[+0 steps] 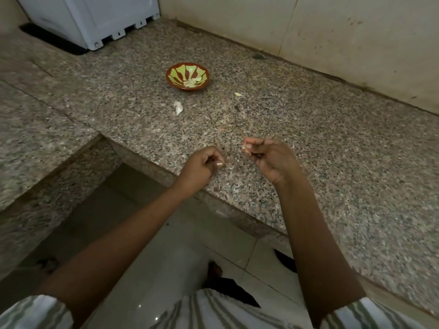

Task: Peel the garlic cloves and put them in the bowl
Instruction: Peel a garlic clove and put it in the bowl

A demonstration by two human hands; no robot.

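A red-brown bowl (174, 77) with a green pattern stands on the granite counter and holds a few peeled garlic cloves (192, 82). My right hand (270, 157) hovers over the counter's front part and pinches a small garlic clove (245, 148) between thumb and fingertips. My left hand (200, 168) is a short way to its left, fingers curled into a loose fist, with nothing clearly in it. A whitish unpeeled clove or piece of skin (178, 108) lies below the bowl. Another pale clove (238, 94) lies to the bowl's right.
The speckled granite counter (308, 138) runs along a tiled wall (332, 32). A white appliance (95, 17) stands at the back left. The counter's front edge (213, 198) drops to a tiled floor (190, 245). A lower granite ledge (35, 138) lies to the left.
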